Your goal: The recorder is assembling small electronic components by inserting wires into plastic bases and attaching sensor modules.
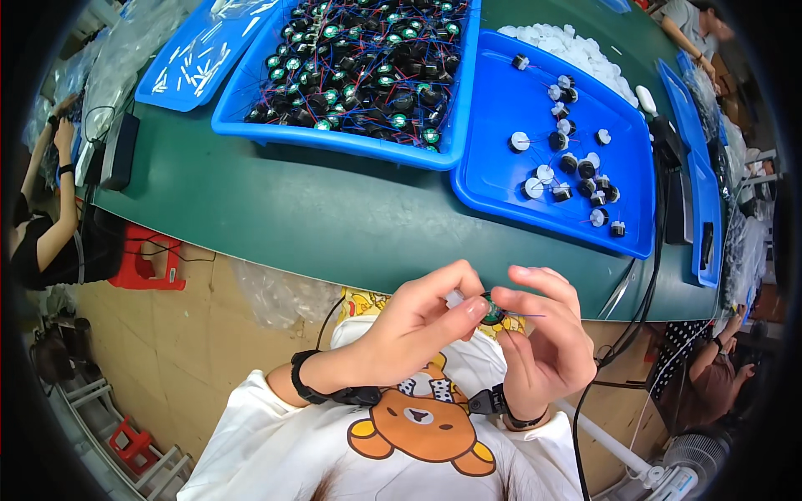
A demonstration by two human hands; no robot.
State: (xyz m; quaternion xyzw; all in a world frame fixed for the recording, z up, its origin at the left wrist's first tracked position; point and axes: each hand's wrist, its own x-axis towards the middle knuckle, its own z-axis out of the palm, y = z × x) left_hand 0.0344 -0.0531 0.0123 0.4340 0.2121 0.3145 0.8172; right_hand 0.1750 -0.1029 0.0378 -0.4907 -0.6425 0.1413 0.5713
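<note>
close to the body, over the white shirt (276, 451) with a brown bear on it, both hands are up, just off the near edge of the green desk (334, 209). the left hand (422, 321) has its thumb and first finger pinched together on a small round part (494, 315) with a green face. a little white piece (454, 298) shows by those same fingers. the right hand (551, 342) is bent and partly spread, with one fingertip right at the part. i cannot tell if it grips the part or only touches it. a thin wire (526, 315) sticks out from the part toward this hand.

on the desk's near edge, to the right, lie metal tweezers (620, 288). past them is a blue tray (493, 179). black round parts with white caps (587, 185) lie in it, most of them from its middle to its near right corner. beside its left edge is a big blue bin (334, 144), full of black parts with red and blue wires (359, 75). behind the tray's far edge is a pile of white bits (576, 54).
</note>
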